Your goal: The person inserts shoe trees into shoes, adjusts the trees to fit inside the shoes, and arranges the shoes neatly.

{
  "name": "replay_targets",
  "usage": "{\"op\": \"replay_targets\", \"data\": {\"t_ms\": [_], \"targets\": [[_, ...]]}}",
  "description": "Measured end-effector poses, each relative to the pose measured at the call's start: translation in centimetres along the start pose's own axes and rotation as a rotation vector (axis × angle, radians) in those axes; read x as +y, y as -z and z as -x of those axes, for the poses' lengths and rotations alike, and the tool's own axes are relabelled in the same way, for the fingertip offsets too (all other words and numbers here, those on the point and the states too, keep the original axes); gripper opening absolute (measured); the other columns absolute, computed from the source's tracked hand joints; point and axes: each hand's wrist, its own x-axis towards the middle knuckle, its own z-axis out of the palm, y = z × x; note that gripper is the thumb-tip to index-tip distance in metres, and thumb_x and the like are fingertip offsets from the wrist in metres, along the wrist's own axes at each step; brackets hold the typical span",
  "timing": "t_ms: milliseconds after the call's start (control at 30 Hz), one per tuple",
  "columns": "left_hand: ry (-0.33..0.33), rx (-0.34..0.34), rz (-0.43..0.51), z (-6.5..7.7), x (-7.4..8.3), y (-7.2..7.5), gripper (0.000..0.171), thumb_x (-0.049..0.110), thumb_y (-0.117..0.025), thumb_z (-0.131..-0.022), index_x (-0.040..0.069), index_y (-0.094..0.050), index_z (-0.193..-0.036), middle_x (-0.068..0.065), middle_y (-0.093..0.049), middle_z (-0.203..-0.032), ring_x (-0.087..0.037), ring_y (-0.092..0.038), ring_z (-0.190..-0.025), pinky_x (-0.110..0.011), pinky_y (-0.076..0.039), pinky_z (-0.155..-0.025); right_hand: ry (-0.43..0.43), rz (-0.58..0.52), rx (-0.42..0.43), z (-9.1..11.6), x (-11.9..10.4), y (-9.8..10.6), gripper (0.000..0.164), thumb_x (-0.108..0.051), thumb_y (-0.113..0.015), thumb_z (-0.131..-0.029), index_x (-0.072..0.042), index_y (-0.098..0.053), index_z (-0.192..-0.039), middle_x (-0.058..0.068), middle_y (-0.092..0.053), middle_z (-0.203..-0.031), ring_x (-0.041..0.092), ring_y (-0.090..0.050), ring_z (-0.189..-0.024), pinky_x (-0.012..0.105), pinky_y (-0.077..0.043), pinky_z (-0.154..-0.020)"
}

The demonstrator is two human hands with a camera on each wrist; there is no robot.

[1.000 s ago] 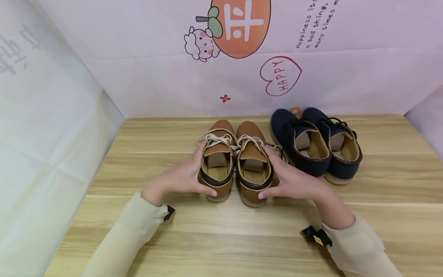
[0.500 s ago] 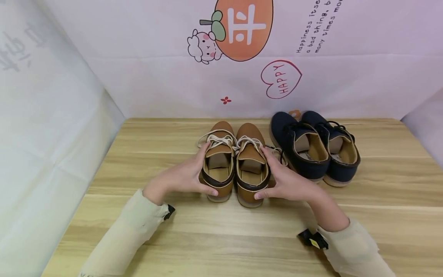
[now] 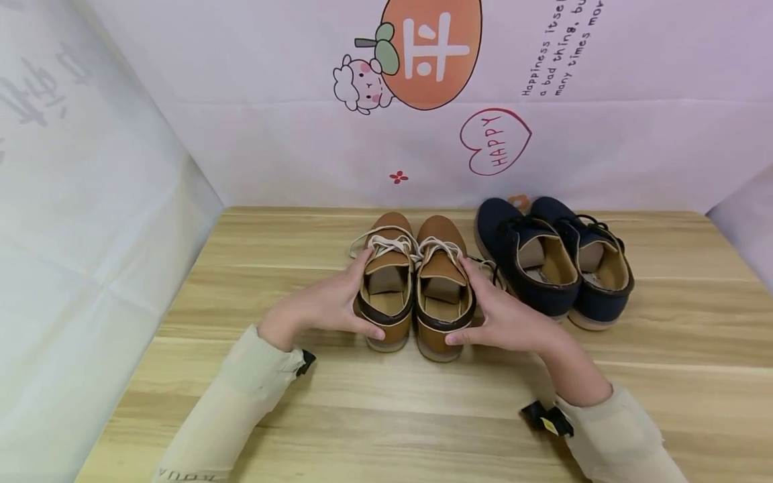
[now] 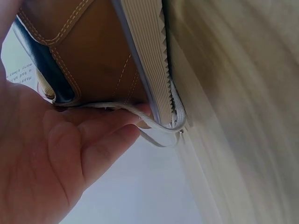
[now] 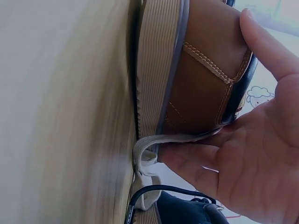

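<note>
Two brown lace-up shoes with white laces stand side by side on the wooden table, toes toward the back wall. My left hand (image 3: pixel 338 302) grips the left brown shoe (image 3: pixel 388 329), thumb at the heel and fingers along its outer side. The right brown shoe (image 3: pixel 443 268) is gripped the same way by my right hand (image 3: pixel 501 315). Both soles appear to rest on the tabletop. A loose white lace (image 4: pixel 154 123) crosses the fingers of my left hand in the left wrist view. Another lace loop (image 5: pixel 154 140) hangs by my right fingers in the right wrist view.
A pair of navy shoes with black laces, the nearer one (image 3: pixel 525 261) and the farther one (image 3: pixel 594 268), stands angled just right of the brown pair. A printed white cloth (image 3: pixel 290 134) rises behind the wooden table (image 3: pixel 386 416). More white cloth hangs at the left.
My right hand has slid the right brown shoe slightly left, narrowing the gap at the heels. The left brown shoe and the navy pair look unmoved; the head view has shifted a little.
</note>
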Motion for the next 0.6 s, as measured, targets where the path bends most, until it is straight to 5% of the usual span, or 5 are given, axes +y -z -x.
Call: {"op": "replay_targets", "data": {"t_ms": [400,600], "targets": [[-0.016,0.007,-0.016,-1.7,-0.4,0.4,0.142,0.058,-0.083,-0.071,0.010,0.020,-0.157,-0.020,0.002,-0.166,-0.030,-0.020,-0.152,-0.043,-0.023,-0.123,-0.027,0.088,0.065,-1.1,0.9,0.3,0.125,-0.056,-0.076,-0.080,-0.023,0.015,-0.159,0.017,-0.001,-0.167,0.045,-0.024,-0.148,0.062,-0.033,-0.112],[-0.002,0.011,-0.025,-2.3,-0.3,0.8,0.142,0.059,-0.083,-0.072,0.010,0.020,-0.157,-0.023,-0.008,-0.165,-0.029,-0.025,-0.151,-0.042,-0.025,-0.122,-0.049,0.089,0.087,-1.3,0.8,0.6,0.123,-0.057,-0.075,-0.081,-0.023,0.014,-0.159,0.016,-0.005,-0.167,0.044,-0.031,-0.146,0.061,-0.037,-0.110]]}}
